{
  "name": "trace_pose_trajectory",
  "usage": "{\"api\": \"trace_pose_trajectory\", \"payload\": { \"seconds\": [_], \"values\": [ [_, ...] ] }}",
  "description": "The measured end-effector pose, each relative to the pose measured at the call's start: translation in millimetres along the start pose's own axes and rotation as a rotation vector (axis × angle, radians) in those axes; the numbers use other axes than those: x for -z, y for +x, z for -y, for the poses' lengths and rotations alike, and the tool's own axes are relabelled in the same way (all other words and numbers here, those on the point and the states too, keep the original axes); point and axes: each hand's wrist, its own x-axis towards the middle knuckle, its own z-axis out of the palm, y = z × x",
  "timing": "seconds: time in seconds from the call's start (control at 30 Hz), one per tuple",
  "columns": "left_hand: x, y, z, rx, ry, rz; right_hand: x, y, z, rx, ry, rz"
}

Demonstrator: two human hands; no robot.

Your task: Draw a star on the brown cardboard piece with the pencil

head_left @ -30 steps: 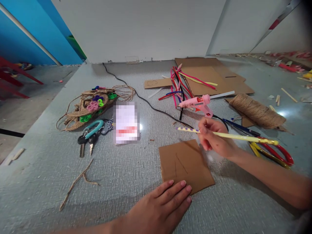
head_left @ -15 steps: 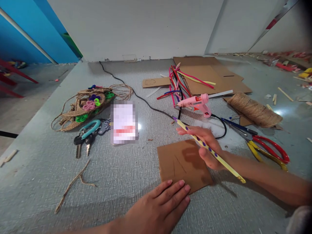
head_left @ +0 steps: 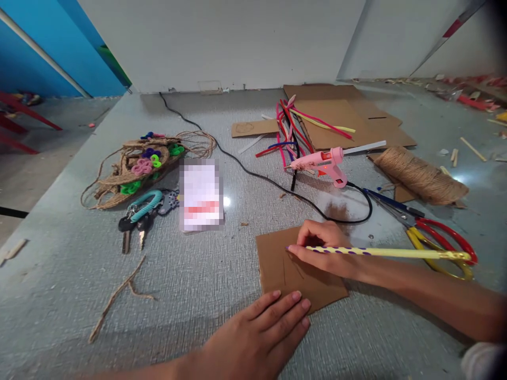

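A small brown cardboard square (head_left: 277, 264) lies on the grey table in front of me, with thin pencil lines on it. My right hand (head_left: 322, 256) is closed around a long yellow pencil with purple dots (head_left: 380, 253), its tip touching the cardboard near the left part. My left hand (head_left: 257, 338) lies flat with fingers stretched out, fingertips pressing the cardboard's near edge.
A pink glue gun (head_left: 322, 163) with black cord (head_left: 253, 177) sits behind the cardboard. Red and yellow scissors (head_left: 439, 243), a jute twine spool (head_left: 420, 177), pipe cleaners (head_left: 291, 134), large cardboard sheets (head_left: 344, 113), keys (head_left: 138, 216), a twine craft (head_left: 138, 169) and a blurred card (head_left: 200, 195) lie around.
My right hand swung the pencil from level above the table, through a steep tilt, down onto the cardboard, where its tip now rests. My left hand stayed on the cardboard edge.
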Motion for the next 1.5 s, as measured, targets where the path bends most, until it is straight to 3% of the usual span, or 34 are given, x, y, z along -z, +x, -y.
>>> {"api": "trace_pose_trajectory", "payload": {
  "seconds": [0.53, 0.93, 1.07, 1.2, 1.33, 1.5],
  "values": [
    [4.9, 0.7, 0.8, -0.004, -0.09, 0.065, 0.4, 1.0, -2.4, 0.155, -0.104, 0.098],
    [4.7, -0.1, 1.6, -0.001, -0.083, 0.048, -3.0, -1.3, -5.8, 0.12, -0.118, 0.032],
    [4.1, 0.2, 1.6, -0.006, -0.076, 0.048, -2.5, -1.1, -4.7, 0.138, -0.068, 0.139],
    [2.3, -0.2, 0.9, 0.0, -0.064, 0.032, -2.6, -1.0, -3.1, 0.094, -0.109, 0.041],
    [3.3, 0.4, 1.1, -0.003, -0.046, 0.032, -2.6, -1.0, -4.5, 0.147, -0.065, 0.124],
    [3.8, 0.4, 0.9, 0.002, -0.049, 0.036, -1.4, 0.1, -3.2, 0.119, -0.126, 0.059]
  ]
}}
